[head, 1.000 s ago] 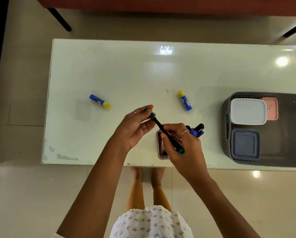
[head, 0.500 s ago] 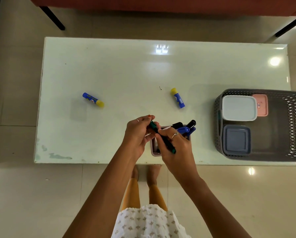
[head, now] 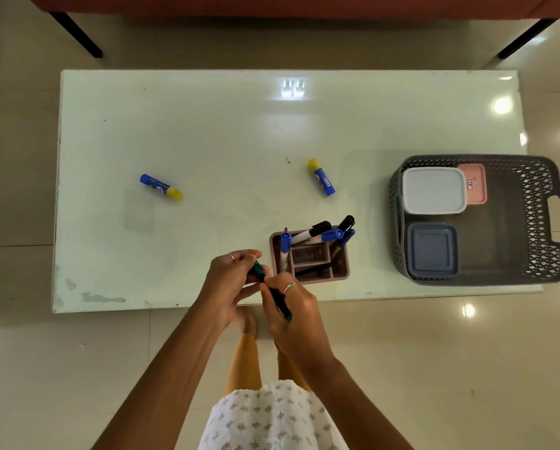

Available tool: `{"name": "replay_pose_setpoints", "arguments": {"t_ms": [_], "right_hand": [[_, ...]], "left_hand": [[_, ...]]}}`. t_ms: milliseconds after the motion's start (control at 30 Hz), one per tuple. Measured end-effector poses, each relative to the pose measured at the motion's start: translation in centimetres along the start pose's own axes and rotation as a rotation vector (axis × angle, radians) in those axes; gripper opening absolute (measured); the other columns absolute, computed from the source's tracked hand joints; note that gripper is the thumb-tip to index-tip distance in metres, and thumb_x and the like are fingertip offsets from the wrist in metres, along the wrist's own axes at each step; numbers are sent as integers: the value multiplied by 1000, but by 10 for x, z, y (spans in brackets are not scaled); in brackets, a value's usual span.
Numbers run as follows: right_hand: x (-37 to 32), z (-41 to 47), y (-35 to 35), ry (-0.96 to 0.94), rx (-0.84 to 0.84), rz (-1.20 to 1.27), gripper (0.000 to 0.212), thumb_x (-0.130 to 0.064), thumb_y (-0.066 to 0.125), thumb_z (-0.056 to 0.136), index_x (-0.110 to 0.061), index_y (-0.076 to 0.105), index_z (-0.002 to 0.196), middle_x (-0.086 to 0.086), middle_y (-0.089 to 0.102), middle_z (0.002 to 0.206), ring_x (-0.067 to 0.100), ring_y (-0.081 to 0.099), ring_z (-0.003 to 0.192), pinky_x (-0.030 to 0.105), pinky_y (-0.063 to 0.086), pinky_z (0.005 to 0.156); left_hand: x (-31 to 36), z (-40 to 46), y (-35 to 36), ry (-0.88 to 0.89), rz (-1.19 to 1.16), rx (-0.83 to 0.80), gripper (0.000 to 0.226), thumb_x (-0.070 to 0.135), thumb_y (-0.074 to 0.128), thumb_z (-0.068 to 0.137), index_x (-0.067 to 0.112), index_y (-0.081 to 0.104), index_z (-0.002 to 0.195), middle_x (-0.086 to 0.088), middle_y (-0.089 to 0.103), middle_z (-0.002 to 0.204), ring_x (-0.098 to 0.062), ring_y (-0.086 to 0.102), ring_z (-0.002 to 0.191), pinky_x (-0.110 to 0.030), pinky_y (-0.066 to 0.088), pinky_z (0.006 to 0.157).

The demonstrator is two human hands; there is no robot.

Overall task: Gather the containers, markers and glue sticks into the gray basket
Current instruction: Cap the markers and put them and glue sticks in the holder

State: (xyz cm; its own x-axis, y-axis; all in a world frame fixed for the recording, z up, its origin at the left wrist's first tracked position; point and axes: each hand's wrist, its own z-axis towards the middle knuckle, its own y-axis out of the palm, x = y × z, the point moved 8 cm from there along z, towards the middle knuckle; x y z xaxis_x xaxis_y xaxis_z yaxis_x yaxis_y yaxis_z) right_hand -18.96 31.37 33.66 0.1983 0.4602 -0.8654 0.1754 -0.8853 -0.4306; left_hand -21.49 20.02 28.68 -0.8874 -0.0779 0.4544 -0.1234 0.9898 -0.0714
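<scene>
My left hand point(head: 231, 280) and my right hand point(head: 293, 308) both grip one green marker point(head: 273, 293) at the table's front edge; the left pinches its cap end, the right wraps the barrel. Just right of them stands a mauve pen holder point(head: 340, 271) with several blue and black markers point(head: 332, 233) leaning out of it. Two blue-and-yellow glue sticks lie on the table: one at the left point(head: 161, 187), one in the middle point(head: 321, 177). The gray basket point(head: 538, 222) sits at the right end and holds a white container point(head: 433, 190), a pink container point(head: 475, 183) and a blue-gray container point(head: 431, 250).
The white glossy table point(head: 239, 131) stands on a beige tiled floor. A red sofa edge with black legs point(head: 77, 34) runs along the far side. My legs and feet show below the table's front edge.
Both hands drew back toward the table's front edge with the green marker and closed in on each other, uncovering the pen holder. The camera view shifted slightly.
</scene>
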Motion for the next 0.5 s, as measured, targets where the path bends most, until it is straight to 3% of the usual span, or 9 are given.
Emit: {"name": "replay_pose_setpoints", "arguments": {"t_ms": [133, 267, 400, 500], "right_hand": [[-3, -6, 10, 25, -15, -33, 17, -21, 51, 96, -9, 57, 106, 3, 65, 90, 8, 61, 76, 24, 54, 70], [-2, -6, 14, 125, -108, 92, 22, -33, 51, 95, -19, 52, 111, -1, 68, 89, 7, 65, 79, 22, 55, 72], [11, -17, 12, 279, -124, 86, 22, -27, 46, 97, -36, 46, 117, -8, 67, 79, 5, 63, 76, 40, 51, 90], [23, -19, 11, 401, -170, 34, 38, -20, 43, 98, -31, 40, 134, -18, 65, 92, 5, 62, 95, 48, 39, 105]], "left_hand": [[-2, 1, -4, 4, 112, -34, 24, 18, 43, 99, 13, 66, 106, -2, 68, 73, -13, 66, 72, -24, 52, 60], [-1, 0, -9, 40, 97, 23, 23, 19, 45, 98, 13, 65, 109, -7, 69, 80, -19, 67, 77, -26, 52, 62], [4, -3, -7, 103, 56, 17, 21, 16, 45, 98, 12, 63, 108, -9, 71, 78, -18, 70, 75, -24, 57, 62], [12, -8, 4, 187, 76, -86, 17, 19, 50, 96, 15, 63, 105, -8, 75, 85, -19, 73, 83, -33, 59, 77]]}}
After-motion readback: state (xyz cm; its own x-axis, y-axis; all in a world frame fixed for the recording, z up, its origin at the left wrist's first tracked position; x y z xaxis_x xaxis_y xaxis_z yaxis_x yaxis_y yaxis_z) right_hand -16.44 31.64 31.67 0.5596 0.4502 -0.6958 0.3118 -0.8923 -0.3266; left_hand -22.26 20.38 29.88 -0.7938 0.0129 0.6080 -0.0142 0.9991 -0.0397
